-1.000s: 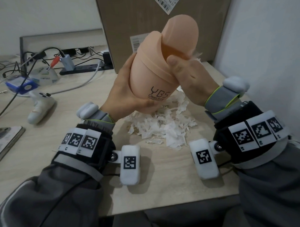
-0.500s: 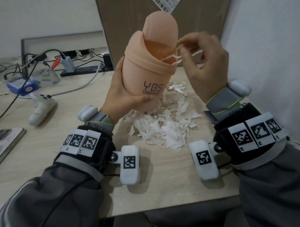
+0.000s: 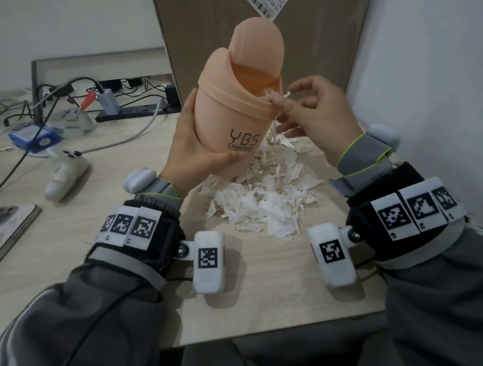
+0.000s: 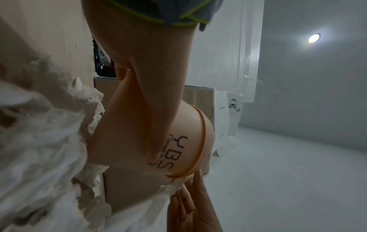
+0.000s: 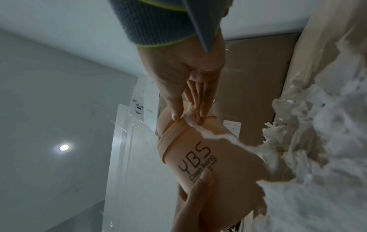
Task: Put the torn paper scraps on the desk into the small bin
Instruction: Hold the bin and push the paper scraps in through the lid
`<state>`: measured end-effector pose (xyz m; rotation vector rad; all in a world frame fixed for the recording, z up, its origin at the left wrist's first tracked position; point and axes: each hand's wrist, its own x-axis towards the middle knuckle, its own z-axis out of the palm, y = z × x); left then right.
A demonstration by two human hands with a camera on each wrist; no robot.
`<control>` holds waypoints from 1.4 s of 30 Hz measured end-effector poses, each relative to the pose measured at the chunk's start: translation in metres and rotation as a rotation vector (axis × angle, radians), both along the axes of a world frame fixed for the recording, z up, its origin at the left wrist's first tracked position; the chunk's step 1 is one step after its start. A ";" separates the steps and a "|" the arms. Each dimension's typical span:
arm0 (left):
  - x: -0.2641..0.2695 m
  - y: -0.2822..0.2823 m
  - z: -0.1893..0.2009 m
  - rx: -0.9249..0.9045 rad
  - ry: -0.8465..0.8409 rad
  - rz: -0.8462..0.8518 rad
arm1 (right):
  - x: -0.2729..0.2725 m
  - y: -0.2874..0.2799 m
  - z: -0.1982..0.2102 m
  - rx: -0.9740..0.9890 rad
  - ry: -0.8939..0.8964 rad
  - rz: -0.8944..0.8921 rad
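Observation:
My left hand [image 3: 195,149] grips a small peach bin [image 3: 232,114] marked "YBS Clean living" and holds it tilted above the desk. Its swing lid [image 3: 255,48] is tipped open. My right hand [image 3: 284,104] is at the bin's rim, where thumb and fingers pinch white paper scraps [image 3: 275,95]. One long strip [image 5: 214,135] dangles down the bin's side. A heap of torn scraps [image 3: 263,201] lies on the desk under the bin. The left wrist view shows my thumb across the bin [image 4: 123,125], and the right wrist view shows the pinch [image 5: 188,114].
A tall cardboard box [image 3: 256,23] stands right behind the bin, and a white wall [image 3: 423,80] closes the right side. A white controller [image 3: 64,172], a blue device [image 3: 33,138], a power strip with cables [image 3: 134,111] and a phone [image 3: 6,226] lie to the left.
My right hand drew back from the opening with scraps stuck to its fingers, then came back to the rim. My left hand turned the bin more upright, then held it.

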<state>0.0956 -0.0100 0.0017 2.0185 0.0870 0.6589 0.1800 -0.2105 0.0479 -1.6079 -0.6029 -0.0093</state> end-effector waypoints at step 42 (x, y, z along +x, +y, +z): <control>0.004 -0.002 -0.002 -0.027 -0.043 -0.123 | -0.012 -0.003 0.005 0.072 -0.548 0.026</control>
